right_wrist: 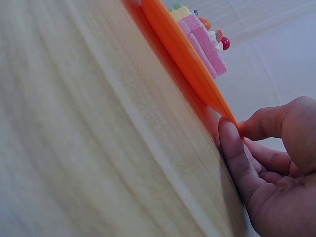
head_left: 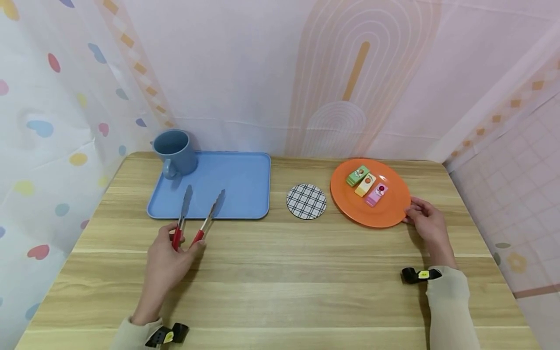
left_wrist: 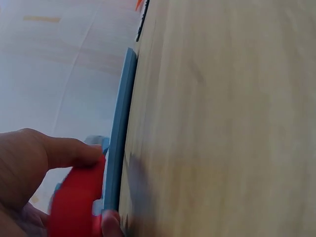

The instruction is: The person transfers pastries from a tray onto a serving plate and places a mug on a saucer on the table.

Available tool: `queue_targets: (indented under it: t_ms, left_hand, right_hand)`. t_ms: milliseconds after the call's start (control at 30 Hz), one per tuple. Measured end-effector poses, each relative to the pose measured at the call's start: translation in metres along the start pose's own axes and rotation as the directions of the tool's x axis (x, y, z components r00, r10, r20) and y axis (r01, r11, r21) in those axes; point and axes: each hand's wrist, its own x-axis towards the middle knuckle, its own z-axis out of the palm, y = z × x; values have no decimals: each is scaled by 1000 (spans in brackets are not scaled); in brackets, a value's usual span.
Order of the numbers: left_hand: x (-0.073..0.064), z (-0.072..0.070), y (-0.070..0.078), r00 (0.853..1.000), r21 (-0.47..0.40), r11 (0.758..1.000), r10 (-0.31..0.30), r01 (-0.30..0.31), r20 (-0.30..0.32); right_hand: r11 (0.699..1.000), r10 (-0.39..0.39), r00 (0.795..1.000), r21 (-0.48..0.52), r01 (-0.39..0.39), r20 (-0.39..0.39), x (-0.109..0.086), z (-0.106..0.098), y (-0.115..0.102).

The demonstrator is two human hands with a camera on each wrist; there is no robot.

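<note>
My left hand [head_left: 168,260] grips a pair of tongs [head_left: 199,236] by the red handles; the metal arms are spread apart and reach over the front edge of a blue tray [head_left: 240,182]. In the left wrist view the red handle [left_wrist: 76,197] lies between thumb and fingers. On the right, my right hand [head_left: 428,223] pinches the rim of an orange plate [head_left: 350,204], thumb on one face and fingers under the other. The plate bears three toy cake slices: green [head_left: 358,175], yellow [head_left: 365,184] and pink [head_left: 376,194].
A blue-grey mug [head_left: 177,153] stands on the tray's back left corner. Between tray and plate lies a round checked coaster [head_left: 306,201]. Behind the wooden table [head_left: 297,291] hangs a patterned cloth [head_left: 236,73].
</note>
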Motion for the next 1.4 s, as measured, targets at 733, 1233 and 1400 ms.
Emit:
queue_targets:
  t_ms: [733,1233,1400]
  left_hand:
    - [0,-1,8,999,128,991,-39,43,-36]
    - [8,-17,-3,996,113,993,-34,25,80]
    - [14,-20,-6,999,19,999,46,-46,3]
  right_hand:
    - [1000,7,1000,16,-7,-7,0,0,-3]
    - [998,-12,1000,-68,14,20,-4,0,-2]
    - [985,-28,999,-168,33,33,-11,-6,-15]
